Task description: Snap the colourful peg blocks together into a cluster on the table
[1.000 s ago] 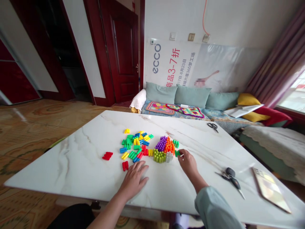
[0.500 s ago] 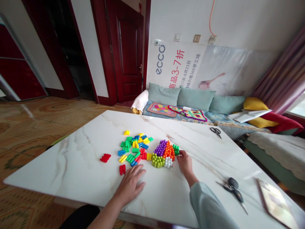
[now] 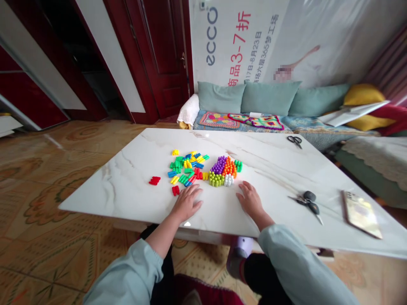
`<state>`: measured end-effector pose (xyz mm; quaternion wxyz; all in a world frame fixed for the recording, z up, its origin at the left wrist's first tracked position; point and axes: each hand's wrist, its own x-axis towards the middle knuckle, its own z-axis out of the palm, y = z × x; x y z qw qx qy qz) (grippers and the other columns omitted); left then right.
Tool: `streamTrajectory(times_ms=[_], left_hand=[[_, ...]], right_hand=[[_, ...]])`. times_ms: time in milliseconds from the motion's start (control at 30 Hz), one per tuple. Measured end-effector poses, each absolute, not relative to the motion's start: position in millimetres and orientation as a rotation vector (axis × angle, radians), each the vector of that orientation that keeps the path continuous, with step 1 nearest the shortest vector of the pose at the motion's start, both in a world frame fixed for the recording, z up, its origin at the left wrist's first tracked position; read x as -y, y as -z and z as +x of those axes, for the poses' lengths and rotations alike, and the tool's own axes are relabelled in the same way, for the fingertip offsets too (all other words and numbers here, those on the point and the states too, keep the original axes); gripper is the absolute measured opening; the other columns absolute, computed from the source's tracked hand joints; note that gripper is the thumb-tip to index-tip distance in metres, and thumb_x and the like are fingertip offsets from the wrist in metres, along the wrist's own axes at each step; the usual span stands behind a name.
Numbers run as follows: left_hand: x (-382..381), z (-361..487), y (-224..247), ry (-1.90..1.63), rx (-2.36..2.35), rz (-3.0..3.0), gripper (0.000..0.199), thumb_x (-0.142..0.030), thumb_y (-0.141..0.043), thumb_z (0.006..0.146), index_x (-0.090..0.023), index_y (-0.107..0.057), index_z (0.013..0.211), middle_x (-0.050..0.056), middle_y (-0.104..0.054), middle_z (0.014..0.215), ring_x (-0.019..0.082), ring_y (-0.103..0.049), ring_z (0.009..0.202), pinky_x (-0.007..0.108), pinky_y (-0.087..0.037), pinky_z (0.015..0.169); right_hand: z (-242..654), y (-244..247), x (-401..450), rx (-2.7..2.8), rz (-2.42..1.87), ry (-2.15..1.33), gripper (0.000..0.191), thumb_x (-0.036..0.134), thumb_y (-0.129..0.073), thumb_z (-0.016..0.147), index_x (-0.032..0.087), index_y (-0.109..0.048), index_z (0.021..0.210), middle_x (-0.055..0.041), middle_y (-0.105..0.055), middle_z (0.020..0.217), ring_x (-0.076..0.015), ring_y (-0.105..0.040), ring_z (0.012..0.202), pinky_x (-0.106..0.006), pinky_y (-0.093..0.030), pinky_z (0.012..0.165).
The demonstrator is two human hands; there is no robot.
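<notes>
My left hand (image 3: 187,202) lies on the white table with its fingers apart and holds nothing. It is just below the scattered plastic pegs, nearest to a red pair (image 3: 176,190) and a red-and-blue bunch (image 3: 190,181). Loose green pegs (image 3: 176,166), yellow pegs (image 3: 174,180) and blue pegs (image 3: 172,174) lie beyond it. To their right, upright pegs stand packed by colour: purple (image 3: 218,165), orange (image 3: 229,167), lime (image 3: 216,179), white (image 3: 228,180) and green (image 3: 238,165). Right of the white ones, my right hand (image 3: 250,198) rests open and empty on the tabletop.
Two pairs of scissors (image 3: 295,141) (image 3: 308,203) lie on the table (image 3: 127,178), at its far right and mid right. A phone (image 3: 361,214) lies close to the right edge. Beyond the table stands a sofa with cushions (image 3: 221,97).
My right hand has let go of the green pegs and drawn back towards me; they now stand beside the orange ones. My left hand stays flat. The view has tilted down.
</notes>
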<state>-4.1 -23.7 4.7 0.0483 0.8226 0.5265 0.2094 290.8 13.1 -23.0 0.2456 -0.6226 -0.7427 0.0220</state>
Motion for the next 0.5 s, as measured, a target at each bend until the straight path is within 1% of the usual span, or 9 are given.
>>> streamTrajectory(times_ms=[100, 167, 300, 500], left_hand=[[23.8, -4.1, -4.3, -0.639, -1.592, 2.523, 0.042, -0.032, -0.055, 0.085, -0.023, -0.052, 0.126, 0.008, -0.047, 0.137, 0.026, -0.04, 0.127, 0.044, -0.035, 0.105], [23.9, -4.3, -3.8, -0.633, -1.591, 2.533, 0.042, -0.033, -0.054, 0.085, -0.023, -0.051, 0.126, 0.008, -0.047, 0.137, 0.026, -0.04, 0.127, 0.043, -0.035, 0.104], [24.5, -4.9, -2.1, -0.624, -1.601, 2.538, 0.042, -0.033, -0.053, 0.087, -0.023, -0.05, 0.127, 0.008, -0.046, 0.138, 0.027, -0.038, 0.128, 0.044, -0.034, 0.105], [26.8, -5.5, 0.4, -0.632, -1.594, 2.503, 0.042, -0.032, -0.049, 0.089, -0.024, -0.048, 0.131, 0.007, -0.042, 0.141, 0.026, -0.035, 0.131, 0.044, -0.03, 0.108]], right_hand=[[277.4, 25.7, 17.3, 2.108, -1.822, 0.11, 0.047, 0.031, -0.033, 0.094, 0.014, -0.046, 0.136, -0.0121, -0.038, 0.147, -0.0284, -0.03, 0.137, -0.049, -0.026, 0.109], [271.7, 25.1, 29.1, 2.135, -1.856, 0.173, 0.05, 0.035, -0.029, 0.096, 0.013, -0.041, 0.14, -0.0115, -0.033, 0.15, -0.0289, -0.025, 0.139, -0.049, -0.023, 0.11], [267.1, 19.5, 32.8, 2.138, -1.898, 0.201, 0.05, 0.036, -0.031, 0.096, 0.014, -0.042, 0.139, -0.0117, -0.035, 0.149, -0.0278, -0.027, 0.138, -0.047, -0.023, 0.11], [264.9, 15.4, 29.3, 2.128, -1.921, 0.19, 0.048, 0.034, -0.035, 0.094, 0.015, -0.042, 0.138, -0.0115, -0.036, 0.149, -0.0269, -0.028, 0.137, -0.047, -0.023, 0.109]])
